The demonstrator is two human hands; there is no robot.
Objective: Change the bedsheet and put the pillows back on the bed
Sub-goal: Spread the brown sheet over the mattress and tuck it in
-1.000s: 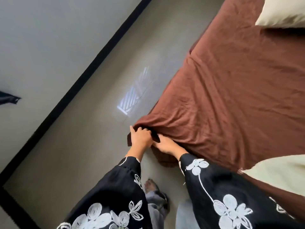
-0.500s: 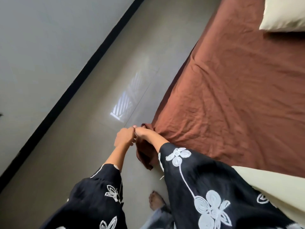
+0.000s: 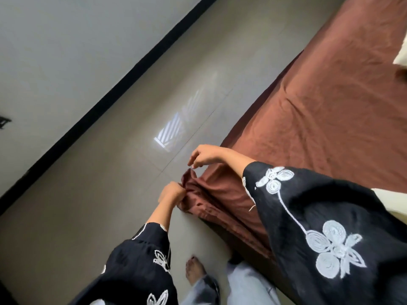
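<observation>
A brown bedsheet (image 3: 319, 111) covers the bed at the right, wrinkled, with its corner pulled out over the floor. My left hand (image 3: 172, 191) is closed on that bunched sheet corner (image 3: 198, 194). My right hand (image 3: 206, 155) hovers just above the corner, fingers bent and apart, holding nothing. A cream pillow (image 3: 399, 56) shows at the right edge on the sheet. Another cream pillow (image 3: 394, 202) peeks out behind my right sleeve.
Grey tiled floor (image 3: 110, 194) stretches left of the bed, with a bright window reflection (image 3: 170, 135). A black skirting line (image 3: 92, 113) runs along the wall. My bare foot (image 3: 193, 271) stands on the floor beside the bed.
My right hand has let go of the sheet corner and lifted above it. My left hand has taken hold of the corner and drawn it out from the bed.
</observation>
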